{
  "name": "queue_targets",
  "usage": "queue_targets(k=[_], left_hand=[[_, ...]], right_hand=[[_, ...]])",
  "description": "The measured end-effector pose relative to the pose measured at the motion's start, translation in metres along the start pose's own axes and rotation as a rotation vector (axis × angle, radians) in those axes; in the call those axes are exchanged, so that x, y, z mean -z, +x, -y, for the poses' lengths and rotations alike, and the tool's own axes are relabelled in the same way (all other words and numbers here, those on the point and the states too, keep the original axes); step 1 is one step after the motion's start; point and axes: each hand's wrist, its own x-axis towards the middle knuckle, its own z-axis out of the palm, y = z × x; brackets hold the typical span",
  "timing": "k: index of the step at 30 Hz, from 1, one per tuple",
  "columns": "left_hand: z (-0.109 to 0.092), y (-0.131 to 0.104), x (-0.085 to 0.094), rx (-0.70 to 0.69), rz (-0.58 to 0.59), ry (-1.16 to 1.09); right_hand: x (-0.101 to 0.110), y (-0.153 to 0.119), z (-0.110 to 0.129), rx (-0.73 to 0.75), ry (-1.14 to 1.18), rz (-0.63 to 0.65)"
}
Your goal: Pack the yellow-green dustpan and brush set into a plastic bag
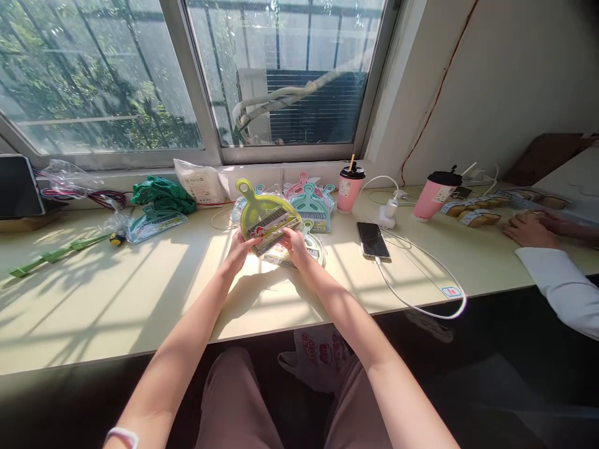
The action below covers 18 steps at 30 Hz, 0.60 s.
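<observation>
While both hands grip the lower edge of the yellow-green dustpan set [265, 218], the left hand [241, 248] closed on its near left corner and the right hand [294, 240] closed on its near right corner, the pack is held tilted just above the surface [116, 293], handle pointing away toward the window. The hold looks like a fingertip pinch on slippery clear wrapping, so I judge the pack could slide out and drop onto the other packaged set [304, 252] lying directly beneath it, or swing sideways into the teal and pink dustpan sets [311, 202] stacked just behind. A wide sweep to the right could also catch the phone [373, 241] and its white cable [421, 287], which loops over the front edge, and a tug on that cable might drag the phone or tip the pink cup [349, 187] standing near it. Strong sunlight washes out the area under the hands, so the printed label and the exact finger placement are hard to read. The lower set is mostly covered. Another person's hand [531, 229] and white sleeve [561, 287] enter from the right, the rest of them cut off, and the small packs [477, 212] beside that hand are too small to identify.
</observation>
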Motion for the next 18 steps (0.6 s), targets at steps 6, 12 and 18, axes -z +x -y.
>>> queue_targets(k=[6,12,18], left_hand=[[-0.009,0.001,0.01,0.042,0.013,0.014],[-0.021,0.01,0.042,0.035,-0.156,-0.012],[-0.028,0.01,0.067,0.09,-0.186,-0.068]], right_hand=[[0.001,0.009,0.004,-0.157,0.093,0.006],[0.008,0.003,0.018,-0.037,-0.149,0.107],[0.021,-0.003,0.042,0.541,-0.666,0.162]])
